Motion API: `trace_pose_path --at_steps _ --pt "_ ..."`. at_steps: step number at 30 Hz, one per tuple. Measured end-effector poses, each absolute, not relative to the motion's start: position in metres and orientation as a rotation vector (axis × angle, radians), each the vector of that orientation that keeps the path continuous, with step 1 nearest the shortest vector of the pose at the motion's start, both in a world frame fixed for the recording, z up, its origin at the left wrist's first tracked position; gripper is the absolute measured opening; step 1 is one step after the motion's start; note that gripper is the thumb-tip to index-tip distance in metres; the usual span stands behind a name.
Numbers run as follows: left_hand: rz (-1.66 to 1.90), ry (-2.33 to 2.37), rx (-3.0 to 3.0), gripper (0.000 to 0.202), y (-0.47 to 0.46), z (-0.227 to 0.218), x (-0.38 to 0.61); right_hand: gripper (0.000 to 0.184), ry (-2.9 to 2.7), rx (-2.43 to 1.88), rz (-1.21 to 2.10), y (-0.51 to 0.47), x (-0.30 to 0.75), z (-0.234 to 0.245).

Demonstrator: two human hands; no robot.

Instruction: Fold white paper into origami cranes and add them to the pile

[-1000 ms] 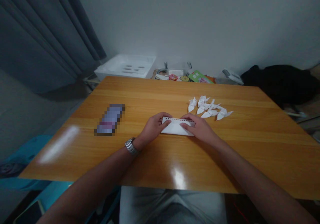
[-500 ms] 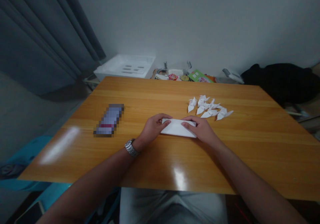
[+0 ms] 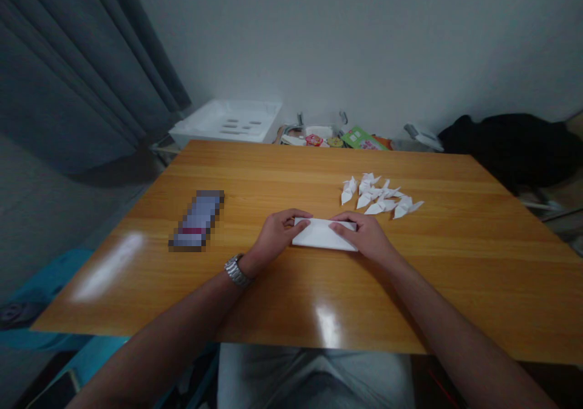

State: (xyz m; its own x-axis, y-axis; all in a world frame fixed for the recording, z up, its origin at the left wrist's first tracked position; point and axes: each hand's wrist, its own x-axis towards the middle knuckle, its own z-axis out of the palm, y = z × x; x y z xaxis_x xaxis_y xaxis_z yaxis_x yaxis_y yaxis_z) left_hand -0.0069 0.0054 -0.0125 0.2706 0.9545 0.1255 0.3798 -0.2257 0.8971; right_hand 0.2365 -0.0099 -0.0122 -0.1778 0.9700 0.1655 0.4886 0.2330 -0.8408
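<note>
- Glossy wooden tabletop point(image 3: 291, 299) spreads beneath both hands; clock positions are read from the paper, with 12 o'clock away from the person.
- Left fingers: thumb laid on the near face, forefinger at the far edge, so the left hand point(image 3: 274, 236) grips the 9 o'clock end of a folded white paper point(image 3: 314, 235).
- Right fingers: much the same hold, the right hand point(image 3: 367, 231) having the 3 o'clock end between thumb and forefinger. Fingers under the strip are hidden.
- Paper: a long, narrow strip, bridging the two hands above the near-middle of the table; whether it touches the wood I cannot tell.
- At 8 o'clock, a silver watch point(image 3: 235, 270) circles the left wrist.
- Near, at 2 o'clock, a cluster of small white folded-paper figures point(image 3: 379, 206) lies on the table.
- Well apart at 9 o'clock, a rectangular slab point(image 3: 198, 220) is blurred into blocks.
- Past the far edge: a white tray point(image 3: 184, 134) at 11 o'clock, a green booklet point(image 3: 362, 138) at 1, black cloth point(image 3: 514, 138) at 2.
- Farther out, a grey curtain point(image 3: 91, 62) hangs at 10 o'clock.
</note>
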Motion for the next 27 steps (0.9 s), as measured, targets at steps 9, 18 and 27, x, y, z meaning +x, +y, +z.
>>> trace_pose_path --at_steps 9,18,27 --pt "0.985 1.144 1.829 0.023 0.006 -0.0135 -0.0071 0.024 -1.782 -1.358 0.831 -0.0113 0.2355 -0.0094" --pt "0.948 1.197 1.775 0.024 0.0047 -0.0122 -0.0052 0.023 -1.802 -1.378 0.84 -0.0132 0.2362 -0.0071" --pt "0.941 1.193 1.756 0.025 0.0049 -0.0116 -0.0054 0.022 -1.804 -1.376 0.851 -0.015 0.2357 -0.0059"
